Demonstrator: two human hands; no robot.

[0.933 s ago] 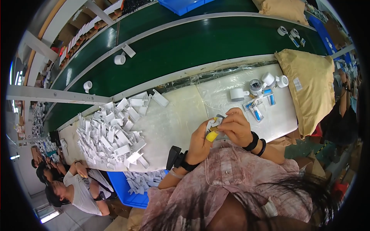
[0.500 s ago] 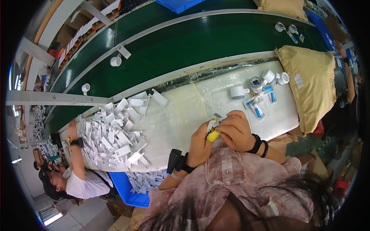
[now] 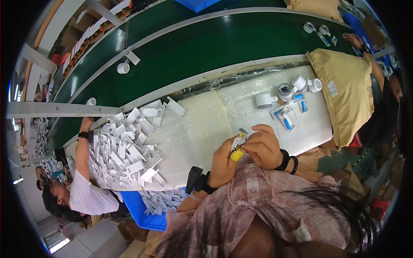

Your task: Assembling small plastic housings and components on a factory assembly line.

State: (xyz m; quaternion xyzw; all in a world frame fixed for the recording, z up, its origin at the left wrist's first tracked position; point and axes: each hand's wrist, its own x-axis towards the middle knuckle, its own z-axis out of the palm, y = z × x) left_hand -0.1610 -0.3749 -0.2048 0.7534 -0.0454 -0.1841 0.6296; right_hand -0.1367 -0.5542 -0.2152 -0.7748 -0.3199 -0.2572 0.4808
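My left hand (image 3: 223, 162) and my right hand (image 3: 263, 148) meet over the table's near edge, fingers closed. Between them shows a small white part (image 3: 235, 142), gripped by my left hand; its exact kind is hidden by my fingers. Something yellow (image 3: 236, 155) sits at my left thumb, and a grey metal tip (image 3: 243, 130) sticks out above the fingers; whether these belong to one tool I cannot tell. My right fingertips press close to the white part, and what they hold is hidden. Farther off, several round white devices (image 3: 264, 101) stand beside small clear packs with blue pieces (image 3: 286, 122).
A heap of white plastic pieces (image 3: 129, 150) covers the table's left; a blue bin (image 3: 150, 221) below holds more. Beyond runs a green conveyor (image 3: 189, 60) carrying white devices. A brown paper bag (image 3: 344, 94) stands right. A co-worker (image 3: 90, 189) reaches in at left; another's hand (image 3: 353, 40) shows far right.
White devices on the conveyor have shifted left. The left co-worker's hand has reached farther out, and another person's hand has come over the belt at far right. My hands have barely moved.
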